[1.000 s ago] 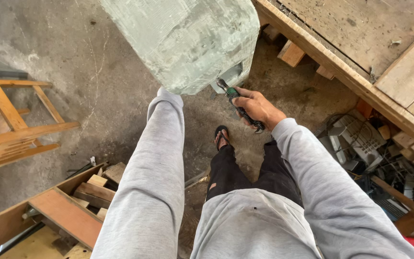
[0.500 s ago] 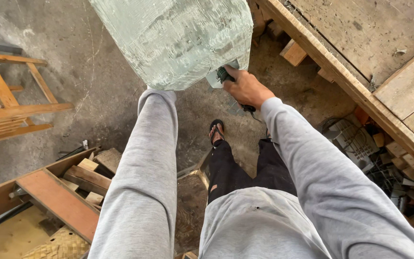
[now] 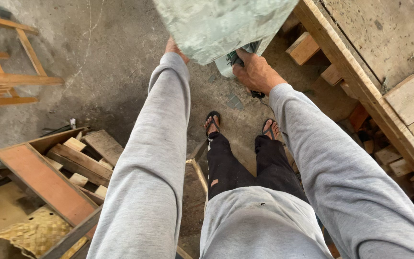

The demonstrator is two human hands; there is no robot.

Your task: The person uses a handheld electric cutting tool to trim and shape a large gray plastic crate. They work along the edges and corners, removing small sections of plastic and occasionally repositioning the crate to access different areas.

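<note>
Down on the rough grey concrete floor (image 3: 97,62), scrap wood lies all around the person. At the near left an open wooden crate (image 3: 49,177) holds short offcuts and a long reddish plank, with a piece of woven straw matting (image 3: 34,235) at its near corner. At the far left stands a frame of orange-toned timber (image 3: 1,81). Along the right runs a heavy wooden workbench (image 3: 374,62) with worn, dusty boards, and small wood blocks are stacked beneath its edge. Two feet in black sandals (image 3: 240,125) stand on the floor between the arms, below black trousers and a grey sweatshirt.

A large pale green-grey panel (image 3: 216,24), mottled and dull like aged sheet or glass, fills the far middle and blocks the view of what lies behind it; its lower edge hangs over both hands. The left hand (image 3: 173,48) is mostly hidden behind the panel's lower left edge, touching it there; whether its fingers are clenched cannot be told. The right hand (image 3: 255,72) is curled tight around a dark green-handled tool (image 3: 238,55), just under the panel's lower right edge, with a thin dark cord trailing down from it.
</note>
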